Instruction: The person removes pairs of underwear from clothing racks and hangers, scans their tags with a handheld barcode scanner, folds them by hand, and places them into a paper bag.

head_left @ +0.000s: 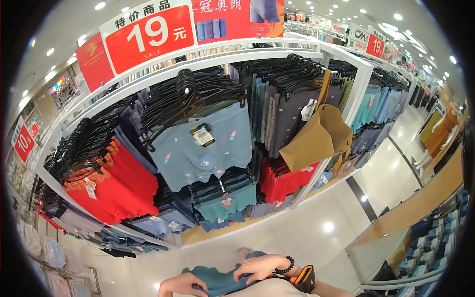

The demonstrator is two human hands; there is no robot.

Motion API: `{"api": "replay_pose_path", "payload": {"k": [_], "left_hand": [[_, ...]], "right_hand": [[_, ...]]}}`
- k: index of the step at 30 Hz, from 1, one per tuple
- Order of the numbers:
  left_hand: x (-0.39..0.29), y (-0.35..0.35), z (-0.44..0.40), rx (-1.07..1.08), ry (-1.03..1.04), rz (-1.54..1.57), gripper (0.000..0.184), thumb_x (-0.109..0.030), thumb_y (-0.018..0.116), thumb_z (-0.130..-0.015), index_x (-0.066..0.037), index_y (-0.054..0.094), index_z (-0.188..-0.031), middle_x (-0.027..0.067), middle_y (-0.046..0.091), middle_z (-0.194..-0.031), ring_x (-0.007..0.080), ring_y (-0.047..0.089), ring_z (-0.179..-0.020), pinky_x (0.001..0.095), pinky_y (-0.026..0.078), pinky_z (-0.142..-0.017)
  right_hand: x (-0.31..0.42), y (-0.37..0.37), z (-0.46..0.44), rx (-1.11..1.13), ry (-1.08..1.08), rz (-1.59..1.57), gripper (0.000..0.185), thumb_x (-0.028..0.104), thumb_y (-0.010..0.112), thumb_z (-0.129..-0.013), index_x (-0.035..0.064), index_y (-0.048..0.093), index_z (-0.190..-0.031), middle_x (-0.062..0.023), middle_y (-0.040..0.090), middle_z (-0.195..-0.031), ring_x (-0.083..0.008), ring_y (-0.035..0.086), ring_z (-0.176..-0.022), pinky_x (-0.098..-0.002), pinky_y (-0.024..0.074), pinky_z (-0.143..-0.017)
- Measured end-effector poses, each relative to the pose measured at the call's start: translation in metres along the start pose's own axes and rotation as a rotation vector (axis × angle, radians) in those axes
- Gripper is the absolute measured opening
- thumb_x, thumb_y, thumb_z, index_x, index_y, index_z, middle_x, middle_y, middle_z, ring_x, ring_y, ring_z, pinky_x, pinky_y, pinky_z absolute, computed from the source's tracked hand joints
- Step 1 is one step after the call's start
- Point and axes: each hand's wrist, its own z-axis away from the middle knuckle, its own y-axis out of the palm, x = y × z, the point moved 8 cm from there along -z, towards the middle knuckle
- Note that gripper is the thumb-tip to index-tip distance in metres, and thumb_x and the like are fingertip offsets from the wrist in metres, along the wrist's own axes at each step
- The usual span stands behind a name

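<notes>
A teal garment (217,279) is bunched at the bottom edge, close to the body. My left hand (184,285) grips its left side, with thumb and fingers curved round the cloth. My right hand (262,268), a dark beaded bracelet (286,265) at the wrist, pinches the cloth further right. Beside the right wrist lies a black and orange object (304,278). Part of the garment is cut off by the frame. Ahead, light blue shorts (200,148) with small prints and a tag face me on a black hanger.
A white rack (363,89) carries red shorts (116,185), teal shorts (227,203) and dark clothes on black hangers. From its right part hangs a brown bag (316,138). Price signs (148,37) stand above. A glass-fronted counter (410,247) is at the right, over a tiled floor (326,218).
</notes>
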Motion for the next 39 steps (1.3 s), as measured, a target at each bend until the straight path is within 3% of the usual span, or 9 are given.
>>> {"api": "replay_pose_path", "payload": {"k": [4,8,13,17,23,27,31,35,39], "left_hand": [[-0.018,0.032,0.039,0.09,-0.025,0.362,0.027,-0.015,0.075,-0.069,-0.005,0.051,-0.06,-0.0051,0.038,-0.048,0.004,0.035,-0.041,0.0251,0.028,-0.036],[0.014,0.025,0.066,0.077,0.101,0.367,0.023,-0.018,0.076,-0.07,-0.001,0.061,-0.071,-0.0029,0.049,-0.058,0.0052,0.041,-0.053,0.0241,0.033,-0.046],[0.095,-0.016,0.089,-0.148,0.204,0.318,0.02,-0.014,0.074,-0.071,0.001,0.064,-0.079,-0.0009,0.056,-0.068,0.0076,0.047,-0.062,0.0234,0.036,-0.055],[0.164,-0.032,0.085,-0.506,0.02,0.403,0.013,-0.007,0.072,-0.065,0.0,0.061,-0.069,-0.0043,0.051,-0.066,0.0067,0.045,-0.063,0.024,0.034,-0.056],[0.229,-0.005,0.067,-0.66,0.003,0.544,0.014,-0.01,0.072,-0.067,-0.002,0.061,-0.068,-0.0048,0.052,-0.069,0.006,0.046,-0.065,0.0237,0.034,-0.058],[0.187,0.023,0.014,-0.589,-0.24,0.176,0.017,-0.016,0.072,-0.07,-0.002,0.063,-0.073,-0.002,0.056,-0.071,0.0061,0.049,-0.066,0.0225,0.037,-0.059],[0.082,0.042,-0.052,-0.603,-0.1,-0.654,0.015,-0.017,0.068,-0.077,-0.004,0.065,-0.084,0.0039,0.063,-0.082,0.0104,0.056,-0.081,0.0247,0.043,-0.072],[-0.083,0.091,-0.126,-0.376,0.397,0.395,0.019,-0.015,0.051,-0.091,0.001,0.06,-0.096,0.0066,0.062,-0.096,0.0136,0.055,-0.09,0.0273,0.041,-0.084],[-0.136,0.132,-0.185,-0.071,0.357,0.515,0.024,-0.017,0.046,-0.093,0.002,0.059,-0.097,0.0044,0.06,-0.096,0.0108,0.051,-0.089,0.0274,0.04,-0.082]], "right_hand": [[0.015,0.016,0.005,-0.083,0.133,0.06,0.025,0.024,0.065,-0.078,0.0009,0.059,-0.085,-0.013,0.059,-0.078,-0.0315,0.056,-0.077,-0.0388,0.0404,-0.066],[0.023,0.031,0.012,-0.267,0.284,-0.016,0.039,0.027,0.064,-0.081,-0.0038,0.05,-0.062,-0.0128,0.052,-0.066,-0.0294,0.049,-0.055,-0.0373,0.0329,-0.052],[0.102,0.032,0.038,-0.51,-0.202,-0.472,0.028,0.013,0.065,-0.077,-0.0063,0.051,-0.062,-0.0072,0.053,-0.064,-0.0163,0.04,-0.05,-0.0295,0.0317,-0.048],[0.107,0.044,0.061,-0.557,-0.105,-0.408,0.021,0.013,0.067,-0.073,-0.006,0.059,-0.07,-0.0099,0.058,-0.072,-0.0136,0.043,-0.052,-0.0276,0.0304,-0.046],[0.102,0.03,0.113,-1.288,-0.167,-0.631,0.015,0.005,0.063,-0.073,-0.0042,0.053,-0.067,-0.0112,0.049,-0.06,-0.0189,0.04,-0.05,-0.032,0.0293,-0.046],[0.096,0.036,0.085,-0.737,0.331,-0.256,0.023,0.013,0.063,-0.08,-0.0017,0.051,-0.066,-0.0099,0.04,-0.055,-0.0232,0.038,-0.05,-0.0344,0.0322,-0.05],[0.101,0.039,0.1,-0.608,0.187,0.236,0.034,0.028,0.061,-0.083,-0.0011,0.054,-0.068,-0.01,0.041,-0.072,-0.0258,0.045,-0.063,-0.0337,0.0365,-0.063],[0.104,0.017,0.147,-0.708,0.185,0.343,0.032,0.029,0.059,-0.084,-0.001,0.057,-0.074,-0.0112,0.044,-0.077,-0.0272,0.047,-0.068,-0.0335,0.0357,-0.07],[0.095,0.01,0.2,-0.693,0.26,0.294,0.026,0.026,0.058,-0.084,0.0014,0.062,-0.08,-0.009,0.052,-0.08,-0.0255,0.05,-0.073,-0.0322,0.0358,-0.074]]}}
